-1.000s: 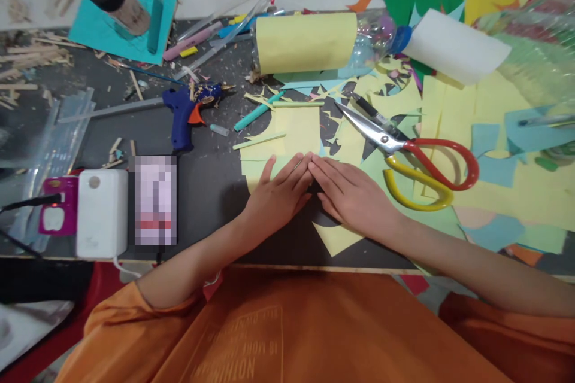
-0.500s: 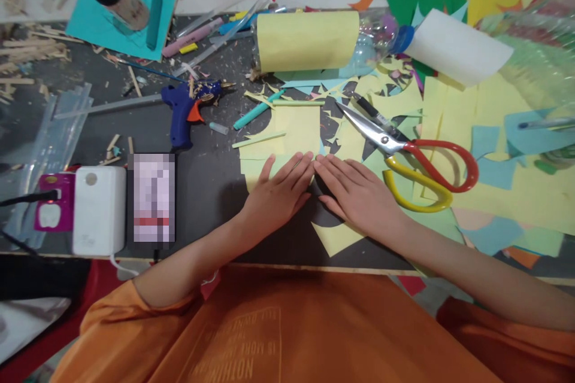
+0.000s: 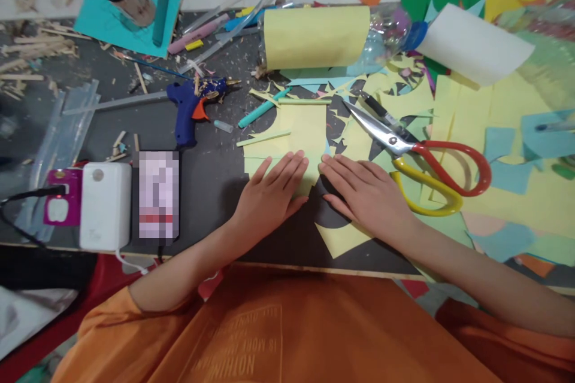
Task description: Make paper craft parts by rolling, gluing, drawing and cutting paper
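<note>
My left hand lies palm down with its fingers stretched out over the near part of a pale yellow paper piece. To its right my right hand is also palm down, fingers stretched forward, over the paper and the dark table. A small gap separates the two hands; anything under the palms is hidden. Two thin rolled paper sticks, a far one and a nearer one, rest on the yellow paper. Scissors with one red and one yellow handle lie beside my right hand. A curved yellow scrap is below it.
A blue glue gun lies left of the paper. A bottle wrapped in yellow paper lies behind. On the left are a white power bank and a phone-like device with a blurred screen. Paper sheets cover the right side.
My hands have moved apart from fingertips nearly meeting, leaving a gap with paper showing between them. The whole view has shifted slightly.
</note>
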The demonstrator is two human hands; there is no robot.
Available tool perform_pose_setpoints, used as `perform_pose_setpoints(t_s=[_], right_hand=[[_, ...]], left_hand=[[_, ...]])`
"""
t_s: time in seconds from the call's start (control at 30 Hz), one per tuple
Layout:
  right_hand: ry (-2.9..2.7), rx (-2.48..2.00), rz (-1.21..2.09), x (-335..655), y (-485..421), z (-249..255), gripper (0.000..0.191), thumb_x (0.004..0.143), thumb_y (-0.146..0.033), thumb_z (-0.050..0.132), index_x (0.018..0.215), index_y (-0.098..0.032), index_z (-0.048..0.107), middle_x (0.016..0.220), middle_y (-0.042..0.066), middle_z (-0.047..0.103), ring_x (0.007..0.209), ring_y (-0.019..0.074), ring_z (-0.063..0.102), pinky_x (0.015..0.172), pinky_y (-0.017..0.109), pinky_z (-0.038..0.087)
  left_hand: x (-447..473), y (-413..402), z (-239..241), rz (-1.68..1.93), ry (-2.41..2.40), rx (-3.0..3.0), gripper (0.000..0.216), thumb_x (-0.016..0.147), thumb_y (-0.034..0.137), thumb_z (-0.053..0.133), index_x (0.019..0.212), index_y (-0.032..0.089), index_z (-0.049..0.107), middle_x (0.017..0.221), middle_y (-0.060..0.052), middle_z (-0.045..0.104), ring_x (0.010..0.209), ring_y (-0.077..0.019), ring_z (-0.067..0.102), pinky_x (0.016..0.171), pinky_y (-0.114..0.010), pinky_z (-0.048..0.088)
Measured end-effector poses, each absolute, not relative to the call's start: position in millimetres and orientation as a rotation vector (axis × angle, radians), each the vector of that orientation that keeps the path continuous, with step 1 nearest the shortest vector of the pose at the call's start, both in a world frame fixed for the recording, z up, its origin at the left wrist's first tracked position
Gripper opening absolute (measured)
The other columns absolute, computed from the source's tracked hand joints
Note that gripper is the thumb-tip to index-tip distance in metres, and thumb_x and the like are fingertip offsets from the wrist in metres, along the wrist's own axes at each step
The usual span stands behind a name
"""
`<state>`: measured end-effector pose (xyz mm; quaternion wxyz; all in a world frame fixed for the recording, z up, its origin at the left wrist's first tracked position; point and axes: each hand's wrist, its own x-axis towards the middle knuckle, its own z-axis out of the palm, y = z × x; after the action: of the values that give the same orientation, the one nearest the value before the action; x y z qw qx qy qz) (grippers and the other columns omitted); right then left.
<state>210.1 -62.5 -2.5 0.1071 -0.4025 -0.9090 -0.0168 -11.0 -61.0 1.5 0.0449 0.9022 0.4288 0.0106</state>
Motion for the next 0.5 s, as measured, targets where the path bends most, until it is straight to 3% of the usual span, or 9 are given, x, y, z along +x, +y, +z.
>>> perform_pose_setpoints(t_s=[0.5], right_hand=[[-2.693,-1.247,-0.119,221,-62,3,0.041,0.099,-0.033,0.047,0.131,-0.008,0.055,0.127,0.016,0.069,0.114,0.0262,0.066,0.087,0.036,0.046]], left_hand=[[-51,-66,12,-0.027,1.518,2.637,0.056,0.102,0.040,0.025,0.145,0.008,0.041,0.147,-0.016,0.050,0.137,-0.0251,0.048,0.112,-0.042,0.039]])
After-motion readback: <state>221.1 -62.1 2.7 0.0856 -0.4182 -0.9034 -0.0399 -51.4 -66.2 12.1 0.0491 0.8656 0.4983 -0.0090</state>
